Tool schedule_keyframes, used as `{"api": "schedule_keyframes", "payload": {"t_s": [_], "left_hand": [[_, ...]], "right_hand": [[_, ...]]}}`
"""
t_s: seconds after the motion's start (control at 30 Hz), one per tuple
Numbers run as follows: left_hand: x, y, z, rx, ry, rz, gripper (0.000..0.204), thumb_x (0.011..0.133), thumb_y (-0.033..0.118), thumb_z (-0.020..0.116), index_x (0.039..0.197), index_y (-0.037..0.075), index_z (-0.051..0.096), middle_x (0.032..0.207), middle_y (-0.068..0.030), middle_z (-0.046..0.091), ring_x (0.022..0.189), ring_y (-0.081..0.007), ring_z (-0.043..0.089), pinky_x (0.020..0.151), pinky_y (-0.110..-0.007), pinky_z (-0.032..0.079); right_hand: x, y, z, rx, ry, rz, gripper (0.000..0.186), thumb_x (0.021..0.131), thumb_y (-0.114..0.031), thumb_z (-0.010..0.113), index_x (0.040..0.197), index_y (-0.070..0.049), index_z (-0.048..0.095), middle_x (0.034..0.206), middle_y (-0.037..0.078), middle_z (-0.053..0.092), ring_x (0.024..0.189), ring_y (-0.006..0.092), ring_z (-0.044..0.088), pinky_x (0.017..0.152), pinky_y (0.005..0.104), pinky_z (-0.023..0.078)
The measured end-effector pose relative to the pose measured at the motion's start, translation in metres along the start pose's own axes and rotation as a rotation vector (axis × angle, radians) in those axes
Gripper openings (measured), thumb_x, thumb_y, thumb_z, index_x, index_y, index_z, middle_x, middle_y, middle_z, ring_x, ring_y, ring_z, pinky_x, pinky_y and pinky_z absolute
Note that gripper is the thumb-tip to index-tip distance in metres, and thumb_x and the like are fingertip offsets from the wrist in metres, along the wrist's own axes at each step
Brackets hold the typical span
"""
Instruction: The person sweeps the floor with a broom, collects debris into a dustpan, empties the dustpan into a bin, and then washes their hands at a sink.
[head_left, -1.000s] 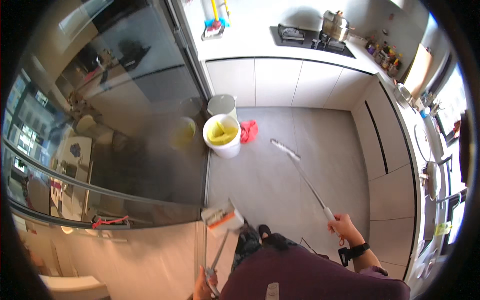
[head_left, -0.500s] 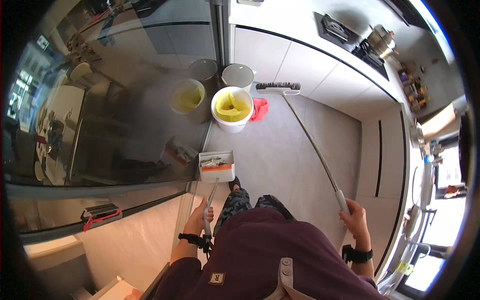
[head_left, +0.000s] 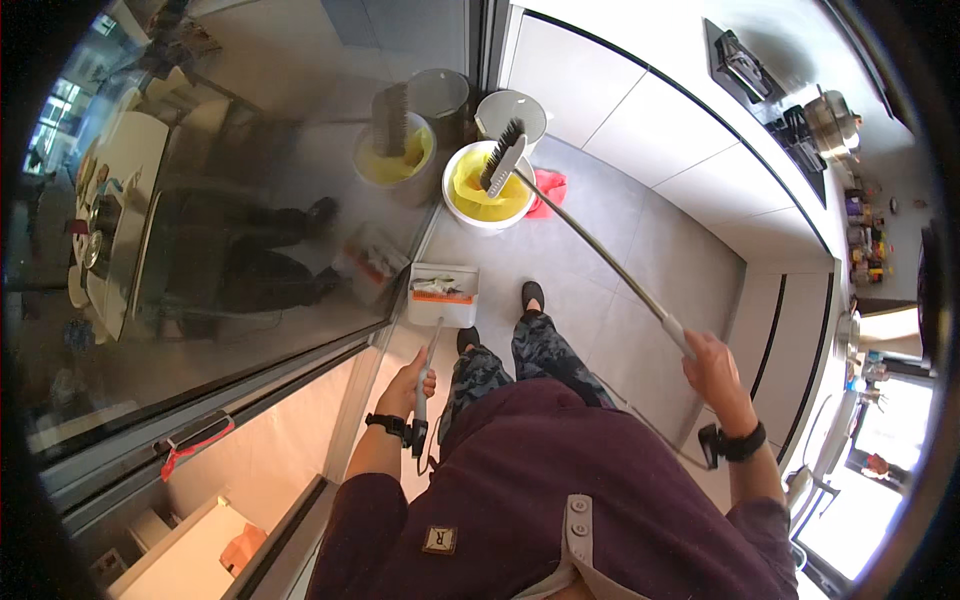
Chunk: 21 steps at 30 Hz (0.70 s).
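Observation:
My left hand (head_left: 410, 384) is wrapped round the grey handle of a white dustpan (head_left: 443, 314), which has an orange edge strip and light-coloured litter in it. The dustpan is low by the glass panel. In my right hand (head_left: 712, 368) is the grip of a long-handled broom (head_left: 600, 247). Its white head with dark bristles is tilted over a white bucket (head_left: 487, 224) lined with a yellow bag (head_left: 466, 184). I cannot tell whether the bristles touch the bag. A red cloth (head_left: 548, 193) lies on the floor beside the bucket.
A second pale bucket (head_left: 530, 113) stands behind the lined one. The dark glass panel (head_left: 270, 220) runs along my left and mirrors the buckets. White cabinets (head_left: 660, 135) line the far and right sides, with a stove (head_left: 800, 135) and pot (head_left: 832, 122) on the counter.
The broom head has swung left and risen from beside the red cloth to over the lined bucket, turning its bristles. My feet have stepped forward, and my left hand still holds the dustpan.

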<state>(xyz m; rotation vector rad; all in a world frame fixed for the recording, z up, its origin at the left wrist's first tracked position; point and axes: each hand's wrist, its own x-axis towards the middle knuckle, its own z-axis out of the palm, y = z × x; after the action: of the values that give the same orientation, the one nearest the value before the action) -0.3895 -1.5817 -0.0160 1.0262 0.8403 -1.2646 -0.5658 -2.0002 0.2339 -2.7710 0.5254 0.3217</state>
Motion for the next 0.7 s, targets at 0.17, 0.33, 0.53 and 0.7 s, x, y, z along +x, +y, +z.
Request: {"api": "schedule_keyframes", "payload": {"t_s": [0.17, 0.33, 0.53, 0.7], "left_hand": [[0.017, -0.006, 0.014, -0.090, 0.051, -0.046, 0.047, 0.075, 0.052, 0.057, 0.083, 0.010, 0.036, 0.057, -0.0023, 0.041, 0.040, -0.0091, 0.037, 0.035, -0.020, 0.033], [0.036, -0.023, 0.012, -0.186, -0.037, -0.045, 0.059, 0.076, 0.061, 0.046, 0.083, 0.003, 0.041, 0.061, -0.0042, 0.046, 0.047, -0.0122, 0.043, 0.042, -0.022, 0.039], [0.052, -0.022, 0.034, -0.459, -0.093, -0.028, 0.076, 0.079, 0.062, 0.036, 0.099, -0.010, 0.046, 0.089, -0.0152, 0.057, 0.077, -0.0215, 0.057, 0.066, -0.026, 0.050], [0.083, -0.023, 0.041, -0.552, -0.038, -0.039, 0.049, 0.088, 0.041, 0.040, 0.096, -0.008, 0.047, 0.086, -0.0154, 0.056, 0.073, -0.0219, 0.057, 0.066, -0.026, 0.049]], "right_hand": [[0.070, 0.028, -0.001, -0.199, -0.086, -0.041, 0.027, 0.074, -0.003, 0.052, 0.100, -0.002, 0.047, 0.081, 0.018, 0.053, 0.069, 0.0367, 0.055, 0.059, 0.0424, 0.047], [0.117, 0.045, -0.014, -0.356, -0.121, -0.197, 0.026, 0.077, -0.001, 0.047, 0.102, -0.004, 0.047, 0.080, 0.016, 0.052, 0.068, 0.0341, 0.055, 0.058, 0.0404, 0.046], [0.109, 0.057, -0.043, -0.417, -0.212, -0.220, 0.033, 0.076, -0.001, 0.049, 0.109, -0.004, 0.047, 0.080, 0.014, 0.053, 0.069, 0.0304, 0.055, 0.059, 0.0378, 0.046], [0.098, 0.060, -0.052, -0.407, -0.242, -0.248, 0.031, 0.075, -0.001, 0.051, 0.107, -0.004, 0.050, 0.079, 0.014, 0.053, 0.067, 0.0296, 0.055, 0.058, 0.0376, 0.046]]}}
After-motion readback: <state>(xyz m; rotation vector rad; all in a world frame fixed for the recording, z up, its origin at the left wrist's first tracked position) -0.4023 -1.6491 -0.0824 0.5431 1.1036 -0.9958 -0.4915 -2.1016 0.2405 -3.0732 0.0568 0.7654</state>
